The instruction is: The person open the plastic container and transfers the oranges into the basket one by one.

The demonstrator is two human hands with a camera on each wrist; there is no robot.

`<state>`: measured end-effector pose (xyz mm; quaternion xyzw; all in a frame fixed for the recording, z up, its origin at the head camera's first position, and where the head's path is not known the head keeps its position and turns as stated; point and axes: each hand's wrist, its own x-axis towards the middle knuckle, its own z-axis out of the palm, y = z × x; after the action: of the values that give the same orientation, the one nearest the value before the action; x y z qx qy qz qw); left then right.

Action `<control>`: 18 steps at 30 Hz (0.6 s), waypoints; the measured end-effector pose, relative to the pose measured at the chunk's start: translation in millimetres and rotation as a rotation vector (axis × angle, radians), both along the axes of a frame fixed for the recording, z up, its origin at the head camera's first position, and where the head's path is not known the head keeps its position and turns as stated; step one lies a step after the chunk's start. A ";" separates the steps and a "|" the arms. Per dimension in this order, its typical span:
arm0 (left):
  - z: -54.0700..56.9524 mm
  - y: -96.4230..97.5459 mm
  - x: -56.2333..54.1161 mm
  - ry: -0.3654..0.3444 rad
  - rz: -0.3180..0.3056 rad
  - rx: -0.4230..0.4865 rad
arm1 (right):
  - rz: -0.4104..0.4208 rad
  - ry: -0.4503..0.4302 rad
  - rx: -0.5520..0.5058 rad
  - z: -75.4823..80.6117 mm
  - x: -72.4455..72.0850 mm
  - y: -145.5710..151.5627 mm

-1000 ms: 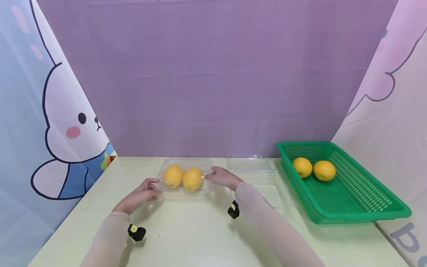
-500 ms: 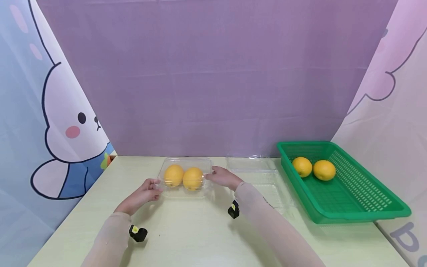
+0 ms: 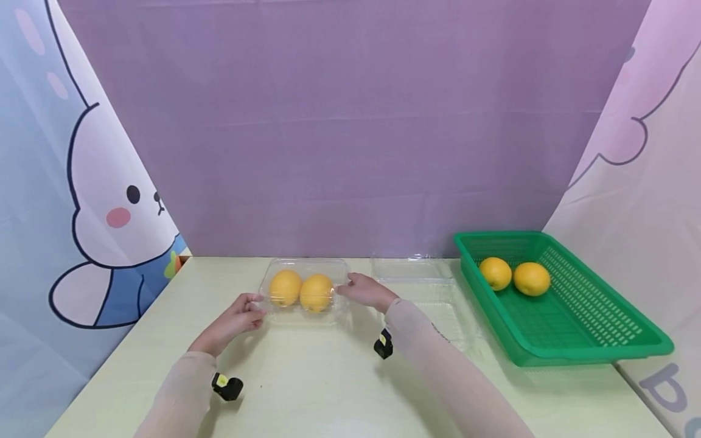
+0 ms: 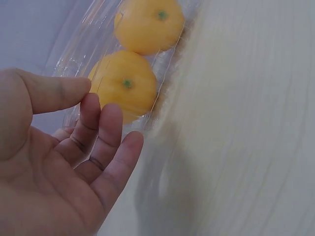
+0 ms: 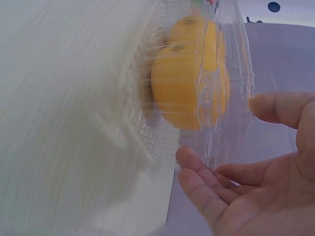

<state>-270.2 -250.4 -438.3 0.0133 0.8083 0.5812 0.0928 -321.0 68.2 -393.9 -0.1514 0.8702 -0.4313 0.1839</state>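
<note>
1. Head view. Your clear box [image 3: 303,317] sits near the table's back edge, left of the middle, with two oranges inside, the left orange [image 3: 285,288] just beside the right orange [image 3: 316,292]. Your left hand [image 3: 237,313] pinches the box's near left corner; your right hand [image 3: 368,291] grips its right side.
2. Same view, right side. Green basket [image 3: 597,354] along the table's right edge, two loose oranges [image 3: 532,279] near its back left corner. Second clear container [image 3: 413,280] between box and basket, outline faint.
3. Same view, change. Next to none over the last second: hands, box and fruit keep their places. Judgement: you are steadying or pressing the box, not shifting it, so the work stands at a brief hold.
4. Left wrist view. Your thumb lies against the clear plastic, fingers curled in below; forefinger mostly hidden.
5. Right wrist view. Your thumb is on the box's upper edge, fingers bent beneath the rim. Cannot tell whether the rim is fastened.
</note>
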 end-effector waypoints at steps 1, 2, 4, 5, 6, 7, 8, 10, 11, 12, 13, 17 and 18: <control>-0.4 0.9 -0.1 0.001 0.004 0.009 | 0.000 0.000 0.003 -0.1 -0.1 0.2; -1.0 1.8 -0.4 0.000 0.012 0.014 | 0.000 0.001 0.004 -0.3 -0.3 0.4; -1.7 3.1 -0.4 0.006 0.021 0.017 | -0.002 0.003 0.006 -0.6 -0.4 0.7; -2.1 3.6 -0.2 0.009 0.024 0.016 | -0.003 0.003 0.008 -0.7 -0.5 0.7; -2.7 4.1 -0.1 0.013 0.031 0.018 | -0.002 0.005 0.008 -0.8 -0.4 0.6; -3.5 4.4 -0.1 0.017 0.036 0.016 | -0.002 0.006 0.008 -0.8 -0.3 0.7; -4.1 5.0 0.1 0.020 0.038 0.013 | -0.002 0.007 0.008 -0.8 -0.4 0.6; -5.5 6.2 0.4 0.021 0.047 0.023 | 0.000 0.010 0.008 -0.7 -0.4 0.6; -6.5 6.9 0.3 0.019 0.054 0.036 | 0.000 0.010 0.007 -0.8 -0.6 0.6; -7.1 7.6 0.2 0.020 0.059 0.043 | 0.000 0.011 0.006 -0.9 -1.0 0.5; -7.7 8.3 0.2 0.020 0.060 0.053 | -0.002 0.012 0.008 -0.9 -1.3 0.4; -8.3 11.1 0.4 0.021 0.071 0.088 | -0.006 0.010 0.011 -1.2 -2.4 0.2; -8.0 11.9 0.9 0.020 0.074 0.090 | -0.006 0.010 0.011 -1.2 -2.5 0.1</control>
<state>-269.4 -238.5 -446.2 -0.0067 0.7820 0.6201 0.0622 -323.5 68.4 -395.0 -0.1502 0.8739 -0.4262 0.1790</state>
